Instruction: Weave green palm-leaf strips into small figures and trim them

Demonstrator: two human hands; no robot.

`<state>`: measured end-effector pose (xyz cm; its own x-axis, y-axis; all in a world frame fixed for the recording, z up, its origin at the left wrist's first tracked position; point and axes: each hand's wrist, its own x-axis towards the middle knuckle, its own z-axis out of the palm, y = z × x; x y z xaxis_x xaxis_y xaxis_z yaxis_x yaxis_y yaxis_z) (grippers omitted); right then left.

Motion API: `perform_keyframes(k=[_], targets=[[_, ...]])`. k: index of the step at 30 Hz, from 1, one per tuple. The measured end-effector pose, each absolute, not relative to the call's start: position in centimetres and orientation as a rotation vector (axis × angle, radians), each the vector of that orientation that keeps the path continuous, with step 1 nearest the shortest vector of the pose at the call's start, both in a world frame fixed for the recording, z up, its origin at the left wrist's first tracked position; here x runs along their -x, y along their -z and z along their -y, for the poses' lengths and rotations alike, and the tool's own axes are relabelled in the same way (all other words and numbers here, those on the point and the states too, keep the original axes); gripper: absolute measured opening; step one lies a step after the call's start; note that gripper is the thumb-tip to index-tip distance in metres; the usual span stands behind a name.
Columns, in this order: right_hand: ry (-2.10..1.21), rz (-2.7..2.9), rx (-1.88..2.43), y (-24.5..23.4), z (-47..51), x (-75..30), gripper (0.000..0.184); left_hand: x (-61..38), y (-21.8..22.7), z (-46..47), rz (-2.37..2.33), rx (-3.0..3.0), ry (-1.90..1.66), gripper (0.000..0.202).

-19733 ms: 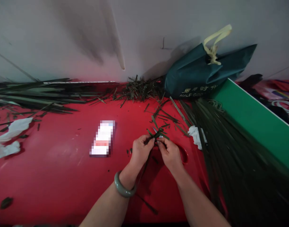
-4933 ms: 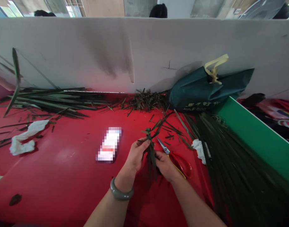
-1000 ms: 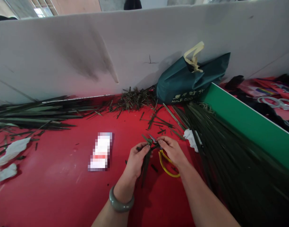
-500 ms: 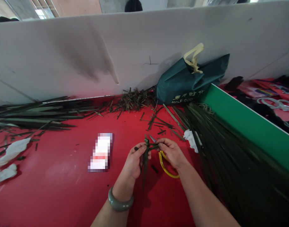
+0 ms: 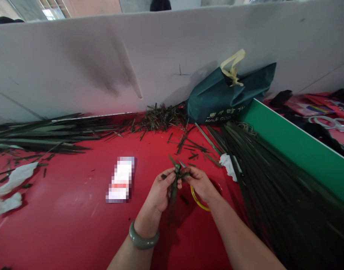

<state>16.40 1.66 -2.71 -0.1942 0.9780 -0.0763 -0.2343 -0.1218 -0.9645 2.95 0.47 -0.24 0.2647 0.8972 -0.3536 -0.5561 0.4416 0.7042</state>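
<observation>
Over the red table (image 5: 62, 217), both my hands pinch a small bundle of green leaf strips (image 5: 175, 180) that hangs down between them. My left hand (image 5: 160, 191), with a grey-green bangle on its wrist, grips the strips from the left. My right hand (image 5: 198, 183) pinches the knotted top from the right. Scissors with red and yellow handles (image 5: 201, 200) lie on the table under my right hand, their blades mostly hidden.
A large heap of long leaves (image 5: 273, 187) lies at right beside a green board (image 5: 301, 150). A teal bag (image 5: 231, 97) leans on the white partition. More leaves (image 5: 42, 133) and cut scraps (image 5: 160, 116) lie at the back, with white tissues (image 5: 9, 183) at left and a small packet (image 5: 120, 180) nearby.
My hands have drawn closer together on the strips, and the bundle now hangs more upright. The scissors lie still on the table.
</observation>
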Motion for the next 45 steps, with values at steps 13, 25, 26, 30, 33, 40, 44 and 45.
perform_keyframes(k=[13, 25, 26, 30, 33, 40, 44, 45], targets=[[-1.331, 1.168, 1.157, 3.0, -2.0, -16.7, 0.015, -3.3, 1.0, -0.5, -0.843, -0.627, -0.980, 0.019], [-0.471, 1.497, 1.213, 1.8, -1.5, -17.3, 0.010, -3.5, 1.0, -1.0, -1.156, -0.969, -1.113, 0.025], [-0.431, 1.533, 1.223, 1.8, -1.5, -17.2, 0.010, -3.6, 1.1, -1.0, -1.186, -1.027, -1.130, 0.024], [-0.402, 1.649, 1.275, 2.2, -1.3, -16.7, 0.010, -3.7, 1.2, -0.9, -1.250, -1.220, -1.142, 0.021], [-0.469, 1.640, 1.299, 2.6, -1.4, -16.6, 0.011, -3.7, 1.0, -0.7, -1.291, -1.302, -1.110, 0.020], [-0.718, 1.478, 1.320, 2.5, -1.5, -16.7, 0.008, -3.6, 1.3, -0.6, -1.220, -1.362, -1.039, 0.025], [-0.849, 1.388, 1.300, 2.7, -1.5, -16.6, 0.008, -3.5, 1.6, -0.7, -1.151, -1.298, -1.023, 0.026], [-0.880, 1.371, 1.288, 2.8, -1.5, -16.5, 0.008, -3.5, 1.6, -0.7, -1.128, -1.269, -1.024, 0.025]])
